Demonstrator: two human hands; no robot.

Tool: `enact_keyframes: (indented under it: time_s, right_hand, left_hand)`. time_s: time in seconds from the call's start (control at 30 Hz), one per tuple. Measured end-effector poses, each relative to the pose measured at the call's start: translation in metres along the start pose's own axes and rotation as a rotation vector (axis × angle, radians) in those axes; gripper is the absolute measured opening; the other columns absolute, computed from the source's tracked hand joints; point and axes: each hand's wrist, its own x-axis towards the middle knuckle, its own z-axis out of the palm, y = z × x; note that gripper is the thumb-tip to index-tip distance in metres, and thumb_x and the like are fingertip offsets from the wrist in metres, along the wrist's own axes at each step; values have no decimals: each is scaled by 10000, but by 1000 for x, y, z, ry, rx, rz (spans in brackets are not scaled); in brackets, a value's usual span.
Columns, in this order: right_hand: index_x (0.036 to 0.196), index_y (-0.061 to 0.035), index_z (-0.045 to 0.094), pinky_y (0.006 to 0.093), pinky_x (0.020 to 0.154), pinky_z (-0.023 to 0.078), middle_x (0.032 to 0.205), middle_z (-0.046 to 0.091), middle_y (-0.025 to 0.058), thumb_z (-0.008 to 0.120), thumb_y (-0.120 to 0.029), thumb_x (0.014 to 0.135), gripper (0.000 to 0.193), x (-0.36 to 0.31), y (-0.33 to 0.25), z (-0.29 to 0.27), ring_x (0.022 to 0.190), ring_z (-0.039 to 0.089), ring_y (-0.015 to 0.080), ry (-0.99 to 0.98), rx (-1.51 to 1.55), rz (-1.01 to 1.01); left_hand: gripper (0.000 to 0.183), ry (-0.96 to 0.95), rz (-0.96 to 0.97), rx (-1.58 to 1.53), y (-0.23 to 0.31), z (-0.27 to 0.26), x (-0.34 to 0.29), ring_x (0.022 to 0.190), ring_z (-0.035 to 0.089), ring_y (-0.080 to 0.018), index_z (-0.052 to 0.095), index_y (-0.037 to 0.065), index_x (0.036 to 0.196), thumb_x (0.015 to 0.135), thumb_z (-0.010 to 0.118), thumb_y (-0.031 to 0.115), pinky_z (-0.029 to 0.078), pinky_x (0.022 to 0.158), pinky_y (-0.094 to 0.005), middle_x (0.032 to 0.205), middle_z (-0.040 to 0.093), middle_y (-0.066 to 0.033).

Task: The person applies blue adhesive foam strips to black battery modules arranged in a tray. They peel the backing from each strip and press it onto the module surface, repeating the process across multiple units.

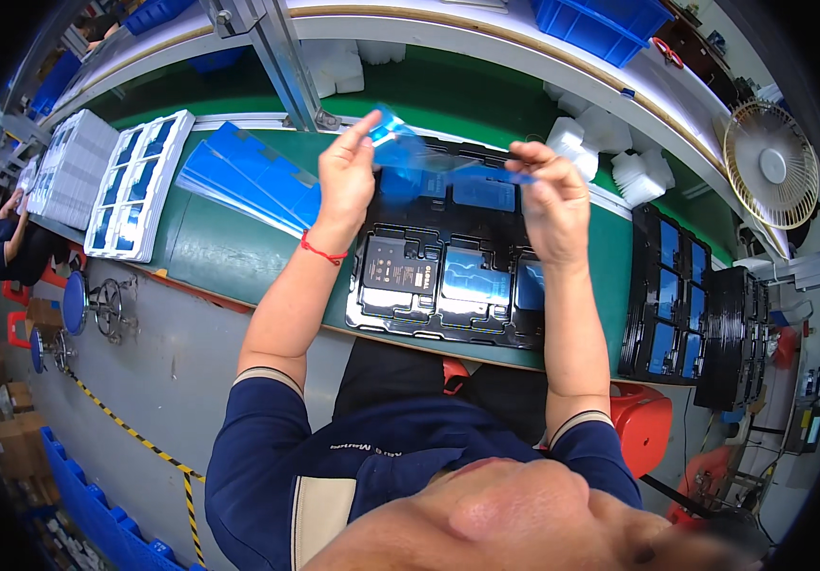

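Observation:
My left hand [346,181], with a red cord at its wrist, pinches a clear blue film [393,138] above the far side of a black plastic tray [372,309]. The film is smeared by motion and stretches toward my right hand [558,195]. My right fingers are pinched together at its other end. Below, the tray's compartments hold flat rectangular packs. The near-left black pack [398,266] shows its printed face, while the pack beside it [474,276] has a shiny blue surface. My right forearm partly hides the tray's right side.
Fanned blue sheets [243,176] lie left of the tray on the green table [224,249]. White trays [138,186] stand farther left. More black trays [667,295] are stacked at right, near a fan [771,164]. A shelf post [281,67] rises behind the table.

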Motion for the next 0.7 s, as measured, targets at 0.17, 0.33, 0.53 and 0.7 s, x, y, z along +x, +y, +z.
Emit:
enact_keyframes:
  time_s: [0.17,0.33,0.53,0.7]
  right_hand:
    - [1102,-110,506,370,905,487,1053,647,85,612,-1,868,279,4,0,-8,990,625,252,115,249,131]
    - [1335,-96,339,227,744,471,974,566,49,639,96,786,654,-2,3,22,854,555,82,60,-143,210]
    - [1445,-105,234,234,787,480,903,564,52,626,105,792,790,-7,10,25,847,571,96,-60,-229,331]
    - [1389,-37,306,232,742,498,943,629,90,678,20,814,687,-5,13,21,824,608,106,26,-296,414]
  left_hand:
    - [266,141,397,557,2,-9,3,663,534,-104,661,46,1139,917,517,17,444,626,-257,798,652,-62]
    - [259,-182,406,600,10,4,-13,744,554,-102,679,29,1101,863,660,132,444,706,-244,872,670,-72]
    - [195,-468,461,535,10,9,-17,875,654,-228,716,10,926,767,743,120,479,835,-332,895,702,-139]
    - [115,-381,352,463,7,10,-16,704,637,-150,719,-4,809,788,734,108,483,667,-277,743,689,-112]
